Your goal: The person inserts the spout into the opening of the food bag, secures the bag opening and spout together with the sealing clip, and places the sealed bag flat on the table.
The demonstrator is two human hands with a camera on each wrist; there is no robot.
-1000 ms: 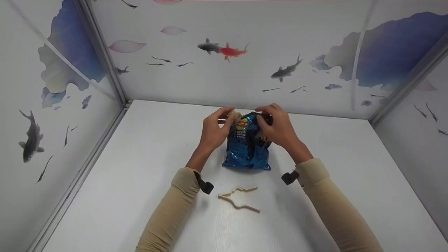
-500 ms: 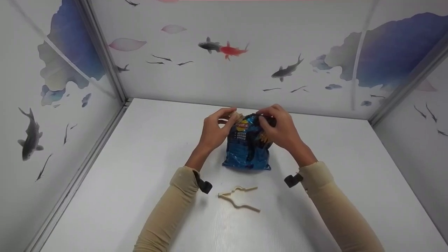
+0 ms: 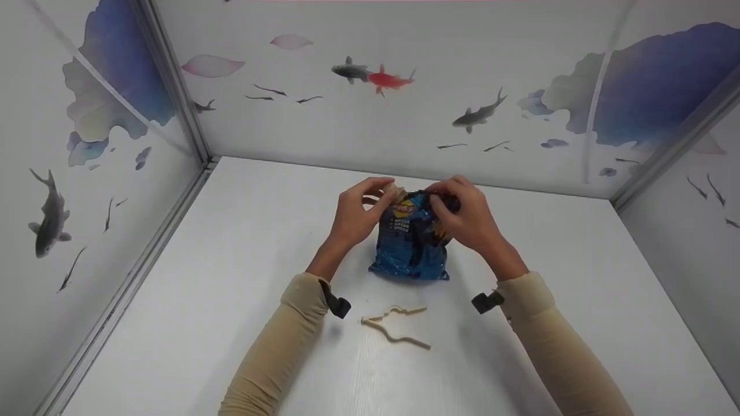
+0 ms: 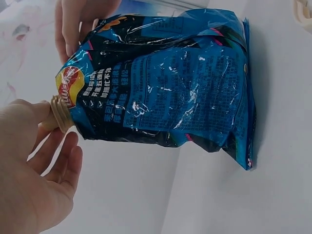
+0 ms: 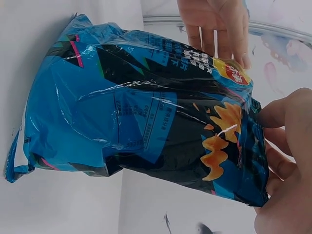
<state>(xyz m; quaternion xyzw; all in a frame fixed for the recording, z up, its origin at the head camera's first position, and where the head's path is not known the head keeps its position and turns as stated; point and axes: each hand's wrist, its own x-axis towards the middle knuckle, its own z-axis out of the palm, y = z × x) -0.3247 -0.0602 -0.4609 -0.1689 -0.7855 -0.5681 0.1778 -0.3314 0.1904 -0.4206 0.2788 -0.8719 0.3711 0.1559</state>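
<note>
Head view: pinching a beige piece (image 4: 62, 115) at the top left corner of the bag (image 3: 404, 251) between thumb and fingers of the left hand (image 3: 358, 215), and gripping the top right corner with the right hand (image 3: 469, 216), drawing that corner slightly farther right than a second ago. Keeping the bag upright on the table (image 3: 243, 242), leaving the splayed clip (image 3: 394, 340) lying unmoved in front of it.

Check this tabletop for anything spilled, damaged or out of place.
Nothing stands out: the blue bag is creased, with its top partly hidden, but no spill shows. The tan clip lies spread open on the table.
</note>
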